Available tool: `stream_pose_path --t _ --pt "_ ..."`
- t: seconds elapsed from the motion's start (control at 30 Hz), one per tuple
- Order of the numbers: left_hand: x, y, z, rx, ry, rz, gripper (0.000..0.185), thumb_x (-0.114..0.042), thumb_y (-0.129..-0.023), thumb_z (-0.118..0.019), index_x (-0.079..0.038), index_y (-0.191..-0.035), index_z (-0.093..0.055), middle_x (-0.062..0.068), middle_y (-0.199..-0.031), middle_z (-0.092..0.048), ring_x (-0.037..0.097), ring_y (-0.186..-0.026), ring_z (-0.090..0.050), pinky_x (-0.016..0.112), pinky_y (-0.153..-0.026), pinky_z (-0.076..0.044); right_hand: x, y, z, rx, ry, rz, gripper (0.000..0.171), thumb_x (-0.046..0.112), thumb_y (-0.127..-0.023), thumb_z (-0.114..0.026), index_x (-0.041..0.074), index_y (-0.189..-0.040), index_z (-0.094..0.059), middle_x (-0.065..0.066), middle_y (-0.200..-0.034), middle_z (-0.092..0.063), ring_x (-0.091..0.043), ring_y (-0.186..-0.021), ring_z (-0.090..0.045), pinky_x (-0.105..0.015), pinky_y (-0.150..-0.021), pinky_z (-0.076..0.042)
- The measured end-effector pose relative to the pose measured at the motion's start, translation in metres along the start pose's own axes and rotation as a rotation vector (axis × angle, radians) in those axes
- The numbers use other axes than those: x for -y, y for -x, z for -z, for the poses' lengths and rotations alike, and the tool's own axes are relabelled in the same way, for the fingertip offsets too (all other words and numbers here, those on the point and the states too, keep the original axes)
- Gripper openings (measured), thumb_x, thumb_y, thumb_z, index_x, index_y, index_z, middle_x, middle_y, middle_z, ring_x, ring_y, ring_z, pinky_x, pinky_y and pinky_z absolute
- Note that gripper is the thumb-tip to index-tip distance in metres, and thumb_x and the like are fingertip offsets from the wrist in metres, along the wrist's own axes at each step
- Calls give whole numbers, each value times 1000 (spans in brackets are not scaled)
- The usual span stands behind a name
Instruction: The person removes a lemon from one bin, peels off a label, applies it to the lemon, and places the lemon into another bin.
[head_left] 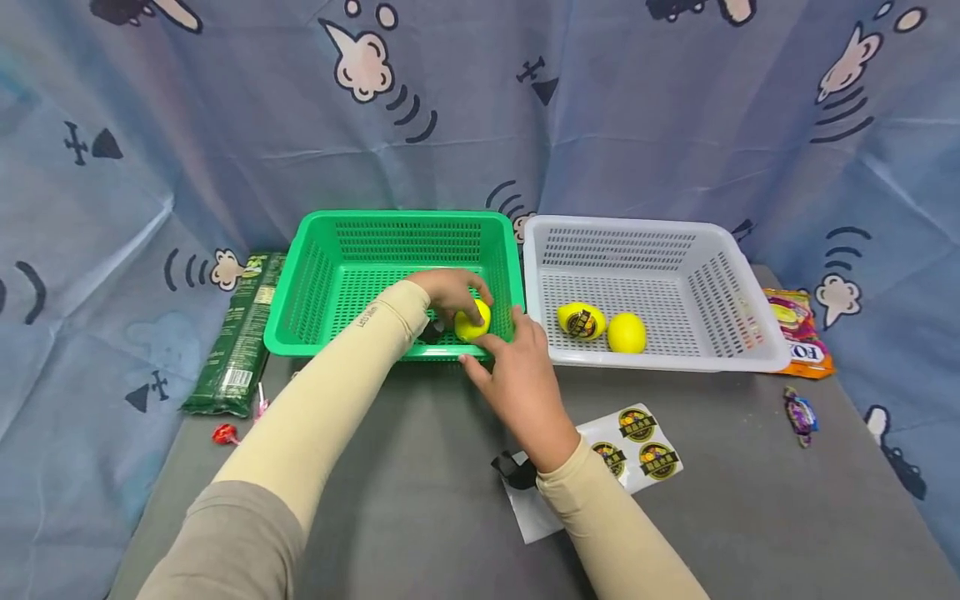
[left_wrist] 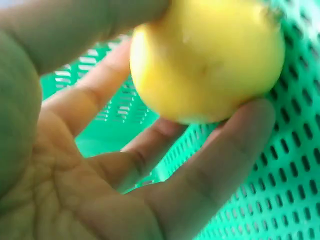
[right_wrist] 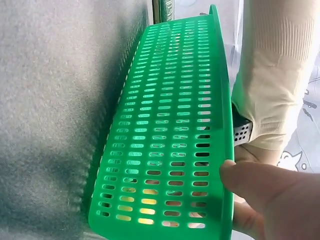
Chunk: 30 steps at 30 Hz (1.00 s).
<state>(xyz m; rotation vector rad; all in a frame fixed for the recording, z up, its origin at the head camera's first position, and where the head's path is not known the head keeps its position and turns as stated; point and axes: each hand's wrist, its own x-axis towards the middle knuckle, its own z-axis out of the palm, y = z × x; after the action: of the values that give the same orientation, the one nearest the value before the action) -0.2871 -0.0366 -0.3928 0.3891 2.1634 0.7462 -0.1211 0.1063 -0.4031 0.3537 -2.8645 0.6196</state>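
Nearest, on the grey worktop (head_left: 405, 483), lay a white sheet (head_left: 536, 510) with three round stickers (head_left: 658, 460) in sight; the person's right forearm (head_left: 611, 521) hid part of it, so I could not count any others. Farther in, a red lollipop (head_left: 224, 433) lay at the left and a wrapped sweet (head_left: 800, 415) at the right. The right hand (head_left: 528, 387), fingers loosely spread, was at the front rim of the green basket (head_left: 405, 216); whether its fingertips met the lemon (head_left: 467, 331) there, I could not tell. The left hand (head_left: 450, 293) reached inside and gripped that lemon, near the front right corner. No sticker showed on it. Just to the right, the white basket (head_left: 630, 224) held a stickered lemon (head_left: 581, 321) beside a plain lemon (head_left: 627, 333), its hidden side unknown. The work looked partway to me: one lemon plainly marked, stickers left on the sheet, the gripped lemon not yet finished. A green bag (head_left: 232, 350) and an orange bag (head_left: 799, 329) flanked the baskets. Behind hung a blue curtain (head_left: 465, 162).
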Motion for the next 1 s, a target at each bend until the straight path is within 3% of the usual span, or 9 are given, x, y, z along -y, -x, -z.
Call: stream_pose_path --t 0.2,0.3,0.43,0.53,0.7,0.8,0.9,1.0 --pt "8 8 3 -86 43 -30 48 -12 -101 -70 -8 -148 -59 17 -140 -54 29 -104 -66 40 -88 -60 1 0 -1 -24 -1 20 32 33 -95 -84 8 -114 -83 -43 -148 -46 -58 -137 -45 -61 -113 -40" --pt "10 19 11 -144 93 -42 49 -13 -101 -70 -9 -149 -59 16 -141 -54 29 -104 -64 43 -89 -60 2 0 -2 -23 -7 27 32 33 -95 -83 7 -114 -82 -43 -148 -45 -58 -137 -45 -61 -113 -40" --pt "4 47 18 -228 253 -125 46 -12 -100 -73 -10 -145 -61 17 -139 -55 31 -109 -64 46 -93 -58 2 -1 -2 -28 -11 20 32 34 -95 -83 7 -113 -82 -42 -149 -45 -57 -138 -43 -61 -113 -41" --pt "-3 78 11 -306 352 -201 42 -11 -98 -74 -12 -139 -65 15 -139 -54 30 -112 -63 43 -91 -59 1 0 -1 -30 -14 14 33 33 -95 -84 6 -113 -82 -42 -149 -45 -58 -139 -43 -61 -112 -42" --pt "-1 134 -32 -421 389 -312 43 -8 -94 -77 -13 -136 -68 10 -137 -57 31 -98 -68 40 -82 -60 0 -2 -1 -20 2 9 33 30 -95 -83 4 -115 -81 -42 -150 -44 -58 -138 -43 -62 -112 -42" --pt "12 156 -68 -458 380 -348 44 -8 -91 -80 -12 -135 -70 11 -138 -57 33 -94 -68 39 -77 -60 0 -3 -1 -6 16 -4 32 28 -95 -83 5 -117 -81 -41 -151 -43 -57 -139 -42 -62 -112 -43" --pt "30 161 -105 -509 390 -336 43 -8 -90 -82 -12 -132 -72 13 -136 -57 31 -96 -66 37 -76 -60 1 -2 0 12 14 -11 33 31 -97 -81 6 -118 -81 -41 -153 -41 -57 -141 -41 -62 -112 -42" --pt "49 151 -138 -556 413 -293 42 -8 -88 -84 -12 -128 -73 14 -128 -57 28 -93 -65 35 -75 -58 1 -1 -1 14 7 -9 35 35 -98 -80 6 -119 -80 -42 -153 -40 -57 -142 -40 -63 -113 -40"
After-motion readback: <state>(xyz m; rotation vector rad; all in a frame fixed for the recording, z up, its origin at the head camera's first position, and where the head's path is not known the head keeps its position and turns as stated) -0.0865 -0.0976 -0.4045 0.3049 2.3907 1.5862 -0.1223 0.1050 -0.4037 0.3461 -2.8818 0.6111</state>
